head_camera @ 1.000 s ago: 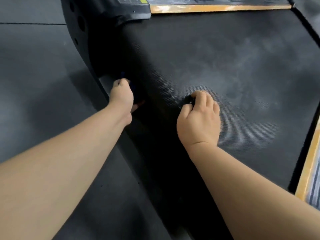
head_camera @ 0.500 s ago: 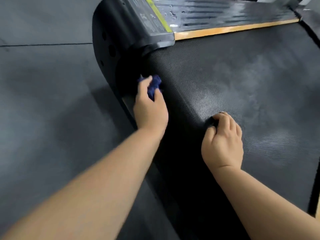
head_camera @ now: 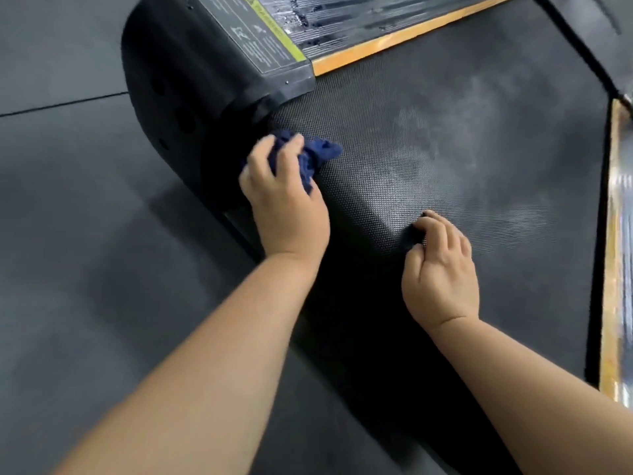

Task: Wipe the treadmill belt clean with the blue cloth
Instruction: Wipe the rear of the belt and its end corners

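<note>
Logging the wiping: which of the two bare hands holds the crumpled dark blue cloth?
The left hand grips the crumpled dark blue cloth; the right hand holds nothing, resting curled on the black textured treadmill belt.

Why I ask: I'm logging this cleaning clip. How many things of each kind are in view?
hands: 2 (left hand, right hand)
blue cloth: 1
treadmill belt: 1
orange side strips: 2 (far strip, right strip)
black end cover: 1
Total: 7
</note>
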The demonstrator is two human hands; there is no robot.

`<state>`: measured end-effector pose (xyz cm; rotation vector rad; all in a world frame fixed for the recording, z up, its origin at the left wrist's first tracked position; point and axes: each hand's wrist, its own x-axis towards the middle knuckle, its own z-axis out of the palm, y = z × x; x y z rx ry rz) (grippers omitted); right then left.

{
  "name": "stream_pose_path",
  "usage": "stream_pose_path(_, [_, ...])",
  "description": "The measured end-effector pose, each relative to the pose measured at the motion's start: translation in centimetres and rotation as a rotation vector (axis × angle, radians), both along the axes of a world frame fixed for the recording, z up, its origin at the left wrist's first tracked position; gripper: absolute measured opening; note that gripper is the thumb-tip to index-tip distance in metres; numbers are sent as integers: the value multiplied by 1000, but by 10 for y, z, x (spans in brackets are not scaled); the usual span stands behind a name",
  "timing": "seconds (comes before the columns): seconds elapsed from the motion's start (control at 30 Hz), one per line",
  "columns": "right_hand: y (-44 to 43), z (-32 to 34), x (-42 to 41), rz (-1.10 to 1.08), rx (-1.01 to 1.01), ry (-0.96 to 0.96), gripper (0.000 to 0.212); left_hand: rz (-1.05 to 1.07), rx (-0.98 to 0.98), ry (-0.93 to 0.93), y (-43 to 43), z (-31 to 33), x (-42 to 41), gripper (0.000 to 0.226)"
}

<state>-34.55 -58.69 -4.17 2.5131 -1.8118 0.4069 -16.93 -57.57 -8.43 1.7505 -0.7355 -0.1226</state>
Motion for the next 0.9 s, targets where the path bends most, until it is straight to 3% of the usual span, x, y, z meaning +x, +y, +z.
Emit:
stream_pose_path(0.1, [-16,13,28,79,-49,-76,28,-62,-14,-90,15,-10,-15,40])
stream_pose_path(0.2, [-54,23,72,220,-82,-137,28,-122,-48,-199,24,-12,1,42])
stream_pose_path(0.33, [-90,13,95,78,92,-297,32,-38,-43,-328,-6,4,46,43])
stream_pose_path(0.43, [-95,6,90,39,126,-374,29,-132,80,-480,-21,4,51,39])
stream_pose_path(0.53, [-95,8,89,38,158,-452,27,-209,81,-546,-12,-4,49,33])
stream_pose_path(0.7, [-97,6,79,0,237,-661,26,-701,-8,-820,-6,26,67,23])
stream_pose_path(0.9, [-98,8,79,-4,262,-720,26,-569,252,-821,-50,30,74,33])
